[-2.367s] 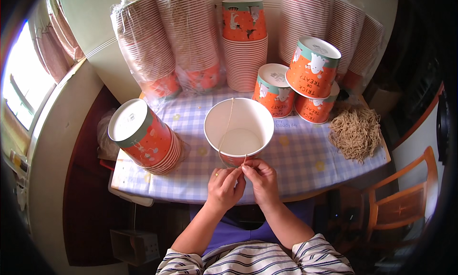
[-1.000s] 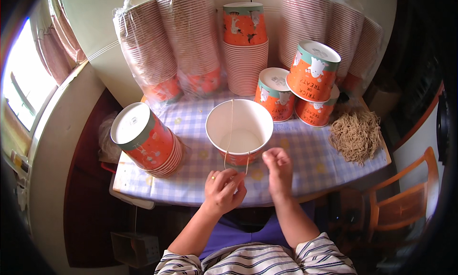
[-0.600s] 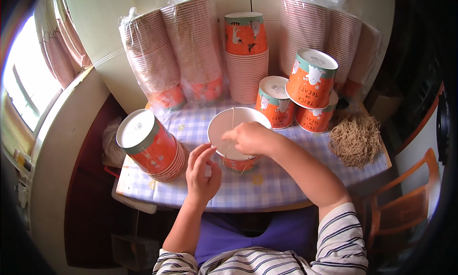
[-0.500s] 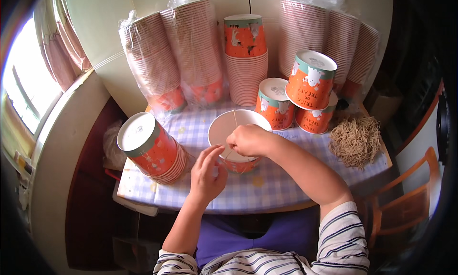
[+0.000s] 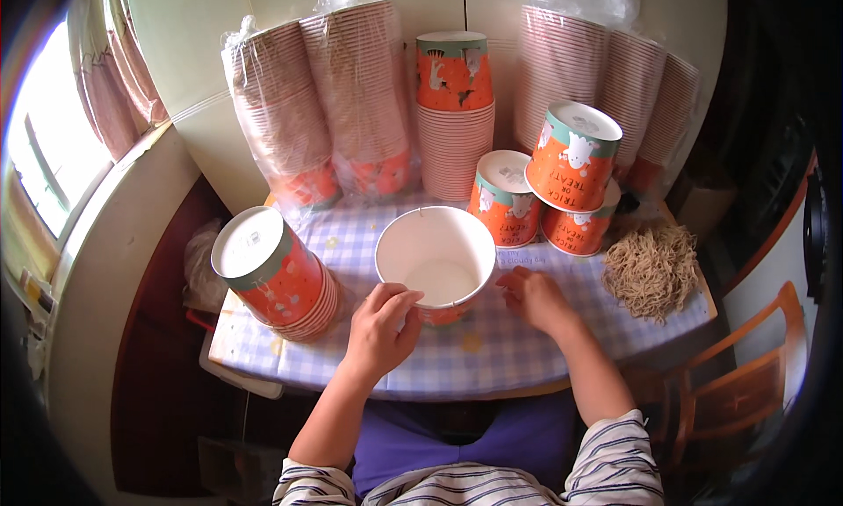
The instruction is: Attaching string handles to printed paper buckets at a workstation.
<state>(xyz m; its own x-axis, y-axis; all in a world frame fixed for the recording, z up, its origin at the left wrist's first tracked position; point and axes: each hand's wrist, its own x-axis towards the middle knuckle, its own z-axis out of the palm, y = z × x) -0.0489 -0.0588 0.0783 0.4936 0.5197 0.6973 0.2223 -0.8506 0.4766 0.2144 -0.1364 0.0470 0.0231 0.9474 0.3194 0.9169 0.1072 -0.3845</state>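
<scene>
Both hands rest low on the checked lilac tablecloth [image 5: 457, 357], one on each side of the upright orange paper bucket with a white inside [image 5: 435, 262]. Left hand [image 5: 379, 330] lies with its fingers loosely curled, the fingertips touching the near rim and outer wall of that bucket on its left front side. Right hand [image 5: 536, 297] sits just to the right of the bucket, fingers bent and drawn together on the cloth; whether it pinches anything between them cannot be told. The bucket stands open end up between the two hands, near the middle of the table and close to its front edge.

To the left of the left hand a short stack of orange buckets lies tilted on its side [image 5: 272, 273], its white base facing up. Behind the open bucket three more orange buckets [image 5: 571, 168] are piled bottoms up. A heap of tan fibre string [image 5: 652, 269] lies to the right of the right hand. Tall sleeves of nested cups in clear plastic [image 5: 342, 102] lean against the wall at the back.
</scene>
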